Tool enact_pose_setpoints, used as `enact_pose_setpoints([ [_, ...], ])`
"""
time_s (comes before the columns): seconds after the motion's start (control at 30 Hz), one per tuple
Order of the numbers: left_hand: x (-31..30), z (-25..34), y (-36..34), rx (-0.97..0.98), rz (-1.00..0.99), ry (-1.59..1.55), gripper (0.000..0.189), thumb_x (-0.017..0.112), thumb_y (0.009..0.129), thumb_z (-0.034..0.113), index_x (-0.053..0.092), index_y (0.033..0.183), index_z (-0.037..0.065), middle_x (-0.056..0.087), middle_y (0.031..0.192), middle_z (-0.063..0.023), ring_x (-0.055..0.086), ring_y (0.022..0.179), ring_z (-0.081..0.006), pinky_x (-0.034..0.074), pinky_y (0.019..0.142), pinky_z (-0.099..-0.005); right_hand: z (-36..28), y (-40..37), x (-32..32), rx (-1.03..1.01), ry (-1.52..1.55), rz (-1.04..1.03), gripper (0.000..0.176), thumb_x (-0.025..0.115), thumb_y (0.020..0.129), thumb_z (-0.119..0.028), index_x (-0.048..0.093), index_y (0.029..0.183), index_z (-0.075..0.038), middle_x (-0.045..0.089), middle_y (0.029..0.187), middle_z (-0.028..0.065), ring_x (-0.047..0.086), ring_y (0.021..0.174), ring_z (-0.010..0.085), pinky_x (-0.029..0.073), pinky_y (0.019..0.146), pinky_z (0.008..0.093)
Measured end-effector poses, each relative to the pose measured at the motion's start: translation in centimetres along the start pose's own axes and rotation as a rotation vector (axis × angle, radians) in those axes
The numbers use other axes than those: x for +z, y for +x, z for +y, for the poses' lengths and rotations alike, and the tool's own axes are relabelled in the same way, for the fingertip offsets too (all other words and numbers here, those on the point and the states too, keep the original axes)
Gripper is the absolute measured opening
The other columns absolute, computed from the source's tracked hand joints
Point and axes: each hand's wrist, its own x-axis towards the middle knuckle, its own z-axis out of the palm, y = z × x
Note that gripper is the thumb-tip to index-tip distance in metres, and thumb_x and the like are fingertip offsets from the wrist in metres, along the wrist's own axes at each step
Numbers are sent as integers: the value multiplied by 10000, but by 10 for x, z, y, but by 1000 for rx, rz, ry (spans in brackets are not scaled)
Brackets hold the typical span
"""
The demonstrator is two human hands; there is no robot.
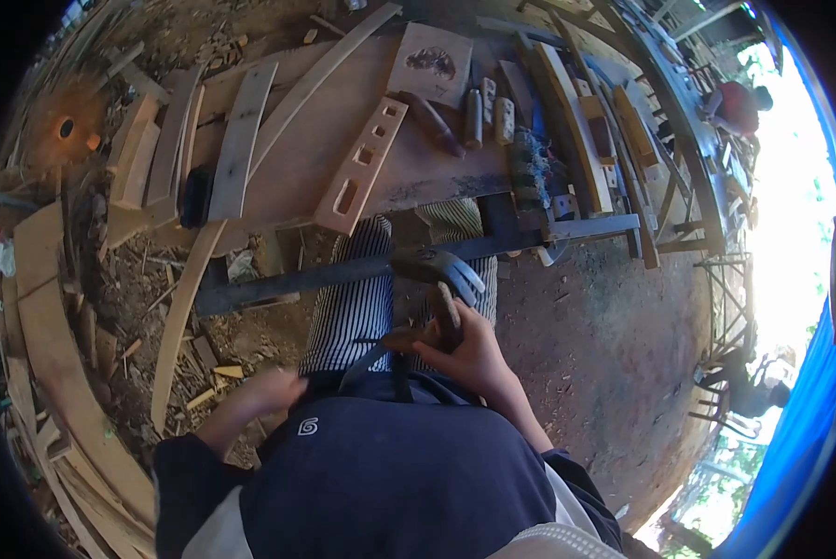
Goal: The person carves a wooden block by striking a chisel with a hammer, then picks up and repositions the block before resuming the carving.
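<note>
My right hand (471, 343) is closed around the handle of a claw hammer (420, 264), whose dark head lies over my lap by the bench's near edge. In the same hand sits a tool with a brown wooden handle (401, 340) and a flat grey blade (362, 366) slanting down toward my waist. My left hand (276, 387) hangs at my left side, close to that blade, its fingers smeared by motion. Ahead on the bench rests a wooden piece with several cut slots (369, 149). To its right lies a dark brown wooden handle (435, 126).
The wooden workbench (292, 168) also carries a board with a dark hollow (429, 61) and a pale plank (243, 140). Long timbers (572, 126) line the right side. Offcuts and chips cover the ground at left. A person (735, 107) sits at far right.
</note>
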Motion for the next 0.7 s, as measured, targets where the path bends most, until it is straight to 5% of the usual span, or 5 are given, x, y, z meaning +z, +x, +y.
enact_pose_setpoints([
  [0.07, -87, 77, -52, -20, 321, -236, 518, 623, 873, 388, 513, 1201, 2, 573, 1165, -224, 528, 1164, -341, 440, 955, -422, -1, -1, -3, -8, -28, -15, 344, 773, 713, -122, 572, 958, 10, 552, 857, 80, 570, 756, 165, 477, 674, 306],
  [0.13, -85, 96, -34, 336, 669, -186, 621, 687, 818, 415, 481, 1243, 13, 524, 1235, -221, 515, 1176, -335, 421, 991, -404, -2, -1, -4, -13, -60, -41, 367, 756, 724, -106, 579, 1012, 40, 546, 929, 116, 594, 794, 199, 491, 689, 319],
  [0.27, -84, 147, -1, 913, 712, -321, 642, 770, 763, 338, 479, 1243, 25, 521, 1230, -199, 524, 1160, -329, 428, 978, -401, 3, 0, 1, -60, -37, 29, 358, 806, 697, -136, 578, 943, -10, 598, 815, 62, 583, 757, 138, 486, 699, 299],
  [0.4, -77, 168, 3, 858, 385, -730, 624, 768, 770, 315, 486, 1240, 18, 559, 1178, -190, 548, 1124, -317, 440, 953, -388, 5, -1, 3, 23, 17, 71, 388, 817, 684, -124, 590, 978, -12, 621, 854, 60, 604, 816, 133, 495, 760, 292],
  [0.7, -161, 122, -16, 818, 977, -497, 259, 688, 847, 242, 622, 1008, 51, 646, 952, -97, 622, 824, -194, 486, 683, -314, 14, -6, 1, 88, 43, 84, 408, 830, 678, -166, 610, 992, -27, 639, 859, 67, 623, 816, 144, 499, 748, 292],
])
